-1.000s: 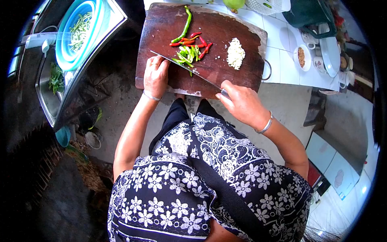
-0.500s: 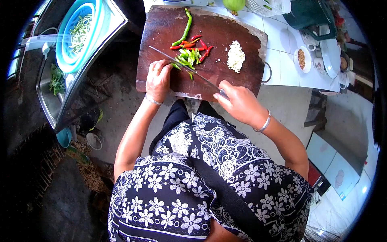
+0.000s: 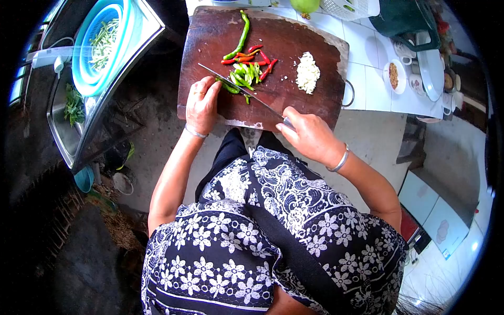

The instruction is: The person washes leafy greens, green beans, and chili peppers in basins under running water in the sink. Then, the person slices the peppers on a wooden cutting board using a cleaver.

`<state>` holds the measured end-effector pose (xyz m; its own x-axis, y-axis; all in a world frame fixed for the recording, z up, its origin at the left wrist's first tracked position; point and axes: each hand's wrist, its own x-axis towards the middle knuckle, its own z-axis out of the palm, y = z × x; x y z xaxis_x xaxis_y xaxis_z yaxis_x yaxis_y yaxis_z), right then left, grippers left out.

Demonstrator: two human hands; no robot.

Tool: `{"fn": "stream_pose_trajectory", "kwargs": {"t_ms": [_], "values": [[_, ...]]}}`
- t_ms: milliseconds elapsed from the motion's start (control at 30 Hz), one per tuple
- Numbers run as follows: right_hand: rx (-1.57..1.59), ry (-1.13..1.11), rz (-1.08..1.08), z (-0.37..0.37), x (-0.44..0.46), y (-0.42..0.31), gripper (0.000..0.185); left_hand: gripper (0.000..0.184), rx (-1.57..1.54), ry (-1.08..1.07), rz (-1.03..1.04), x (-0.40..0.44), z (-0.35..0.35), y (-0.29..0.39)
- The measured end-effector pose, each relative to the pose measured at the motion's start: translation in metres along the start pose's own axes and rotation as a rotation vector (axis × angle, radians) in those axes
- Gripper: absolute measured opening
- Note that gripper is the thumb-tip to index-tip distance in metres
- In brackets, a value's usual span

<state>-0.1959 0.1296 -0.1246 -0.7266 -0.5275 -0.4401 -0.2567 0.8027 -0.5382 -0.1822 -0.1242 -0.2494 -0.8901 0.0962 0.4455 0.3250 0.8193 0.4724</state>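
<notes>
In the head view my right hand is closed round the handle of a knife. Its blade slants up and left across the wooden cutting board. My left hand is beside the blade, fingers bent against a piece of green chili; its fingertips partly hide this piece. Just beyond the blade lies a heap of cut green chili. Several red chilies surround that heap, and a whole green chili lies farther back. Chopped garlic or something like it, a pale pile, sits at the right.
A blue basin with a colander of cut green pieces stands at the left, beside a metal sink with leafy greens. On the white tiled counter are a small white bowl, a white basket and a dark green container.
The knife and my right hand have shifted slightly left. My left hand has moved a little left and down, and more of the green chili piece shows beside its fingertips.
</notes>
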Motion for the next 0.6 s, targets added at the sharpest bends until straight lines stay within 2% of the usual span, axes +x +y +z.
{"fn": "stream_pose_trajectory", "kwargs": {"t_ms": [600], "values": [[-0.037,-0.017,-0.004,-0.021,-0.021,-0.016,0.024,0.019,0.004,-0.035,0.081,0.002,0.001,-0.002]]}}
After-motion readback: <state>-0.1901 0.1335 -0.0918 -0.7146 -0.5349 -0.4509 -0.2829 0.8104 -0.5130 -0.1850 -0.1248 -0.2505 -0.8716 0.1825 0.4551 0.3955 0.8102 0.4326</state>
